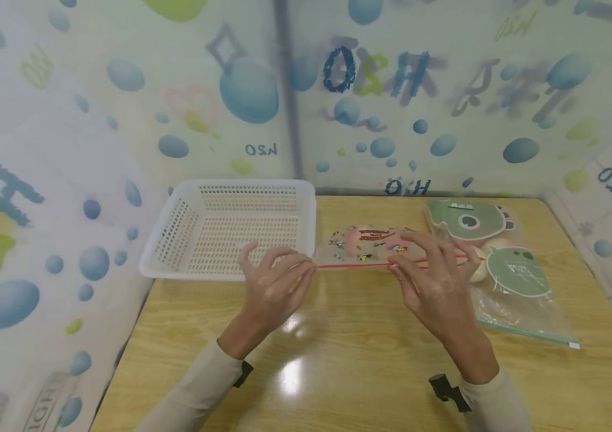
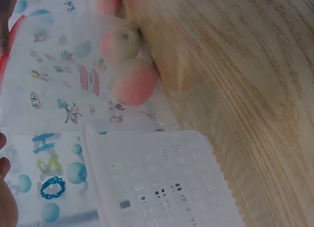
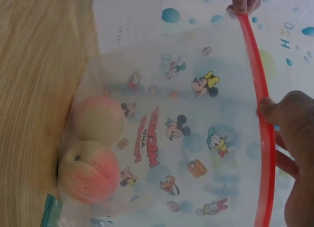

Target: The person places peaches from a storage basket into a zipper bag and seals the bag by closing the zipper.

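A clear zip bag with cartoon prints and a red zip strip is held upright over the table. Two pink-and-cream peaches lie at its bottom in the right wrist view. My left hand pinches the strip's left end between thumb and fingers. Farther right along the strip, my right hand pinches it, thumb on one side and fingers behind. The left wrist view shows the peaches through the plastic, with only slivers of hand at its left edge.
A white perforated basket stands left of the bag, close to my left hand. To the right lies another clear bag with green cartoon shapes, a teal zip and pale round things inside. A patterned curtain borders the wooden table.
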Demonstrator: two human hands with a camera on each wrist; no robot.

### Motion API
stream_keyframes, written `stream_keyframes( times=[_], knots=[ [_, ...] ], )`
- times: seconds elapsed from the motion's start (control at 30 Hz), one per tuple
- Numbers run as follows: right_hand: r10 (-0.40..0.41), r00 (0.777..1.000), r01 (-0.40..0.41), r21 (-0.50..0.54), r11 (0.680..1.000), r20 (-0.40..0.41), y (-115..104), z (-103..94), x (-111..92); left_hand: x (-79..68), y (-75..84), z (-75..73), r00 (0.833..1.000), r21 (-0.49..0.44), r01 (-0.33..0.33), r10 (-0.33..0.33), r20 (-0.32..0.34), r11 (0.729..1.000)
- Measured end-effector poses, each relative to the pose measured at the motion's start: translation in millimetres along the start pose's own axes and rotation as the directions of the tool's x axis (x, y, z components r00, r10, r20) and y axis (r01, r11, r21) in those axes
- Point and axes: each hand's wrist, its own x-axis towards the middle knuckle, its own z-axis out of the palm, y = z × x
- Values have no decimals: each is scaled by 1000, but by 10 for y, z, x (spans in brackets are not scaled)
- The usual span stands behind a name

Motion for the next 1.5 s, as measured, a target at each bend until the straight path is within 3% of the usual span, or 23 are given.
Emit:
stream_keyframes(
  times=[1.1, 1.5],
  knots=[
    [72, 997, -71, -62, 996, 9, 118, -144, -138, -32, -24, -31, 1000, -4, -5, 4, -25, 1000],
    [37, 999, -40, -63, 997, -36, 208, -182, -148, -45, -21, -18, 999, 2, 6, -6, -35, 1000]
  ],
)
